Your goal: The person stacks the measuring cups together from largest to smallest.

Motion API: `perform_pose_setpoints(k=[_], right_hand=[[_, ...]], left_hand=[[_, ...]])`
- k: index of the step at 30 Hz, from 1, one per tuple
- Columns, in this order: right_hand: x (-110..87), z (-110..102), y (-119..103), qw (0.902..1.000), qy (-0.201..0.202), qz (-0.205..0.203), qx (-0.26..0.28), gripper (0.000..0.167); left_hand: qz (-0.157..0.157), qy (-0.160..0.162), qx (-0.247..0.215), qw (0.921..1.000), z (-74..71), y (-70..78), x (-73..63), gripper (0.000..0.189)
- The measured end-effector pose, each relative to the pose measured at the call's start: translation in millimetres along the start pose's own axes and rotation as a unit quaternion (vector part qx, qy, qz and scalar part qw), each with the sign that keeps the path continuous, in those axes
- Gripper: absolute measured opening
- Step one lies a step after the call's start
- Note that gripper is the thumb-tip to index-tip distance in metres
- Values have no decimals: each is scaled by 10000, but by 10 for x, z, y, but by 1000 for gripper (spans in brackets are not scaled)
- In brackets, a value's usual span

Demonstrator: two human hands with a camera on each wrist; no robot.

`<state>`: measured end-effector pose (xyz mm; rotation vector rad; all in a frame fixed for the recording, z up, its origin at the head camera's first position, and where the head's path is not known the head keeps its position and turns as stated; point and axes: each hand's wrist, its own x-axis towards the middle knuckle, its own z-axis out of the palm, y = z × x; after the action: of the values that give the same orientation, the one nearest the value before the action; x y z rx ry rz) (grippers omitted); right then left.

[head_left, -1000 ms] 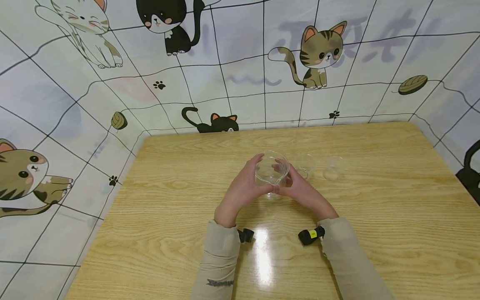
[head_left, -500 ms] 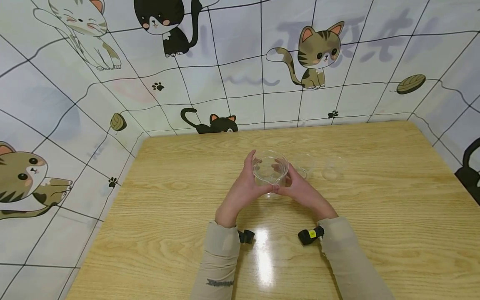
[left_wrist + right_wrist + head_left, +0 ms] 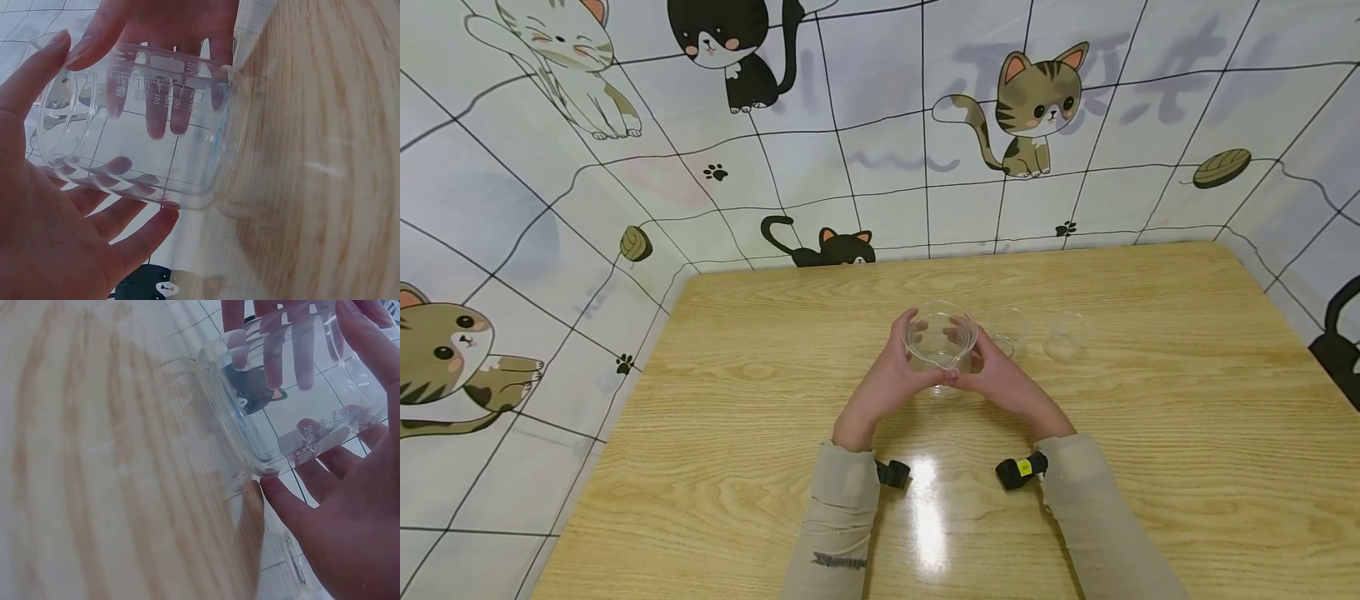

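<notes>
A wood-grained desk (image 3: 715, 433) stretched below. The left hand (image 3: 887, 371) and right hand (image 3: 1000, 375) curved round opposite sides of a clear graduated beaker (image 3: 940, 343), fingers (image 3: 150, 236) spread along its wall; it was upright between them. Two smaller clear vessels (image 3: 1066, 337) sat to the right.

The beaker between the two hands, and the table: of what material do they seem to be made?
The beaker is probably glass, clear and glossy: its wall is see-through, its rim catches light. Clear plastic could look similar. The table looks like wood or laminate, smooth, somewhat shiny: it shows grain and a bright reflection.
</notes>
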<state>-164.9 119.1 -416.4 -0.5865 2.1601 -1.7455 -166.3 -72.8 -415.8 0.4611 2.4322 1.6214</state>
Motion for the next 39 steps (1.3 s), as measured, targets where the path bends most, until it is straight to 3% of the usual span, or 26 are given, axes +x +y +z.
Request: perform_pose_setpoints(k=[9,19,29,39], right_hand=[[9,9,9,10000,19,-10,-75,83],[5,10,37,9999,67,-21,-150,83],[74,-7,305,9994,146,50,-312,82],[80,1,306,9993,193,18,-305,83]], left_hand=[[-127,-54,-268,9995,1,-35,2,97],[-93,-382,-749,9964,-44,125,-67,95],[83,-453,-948,9944,-27,19,-56,90],[191,-590,-1324,9893,-10,-81,-31,85]])
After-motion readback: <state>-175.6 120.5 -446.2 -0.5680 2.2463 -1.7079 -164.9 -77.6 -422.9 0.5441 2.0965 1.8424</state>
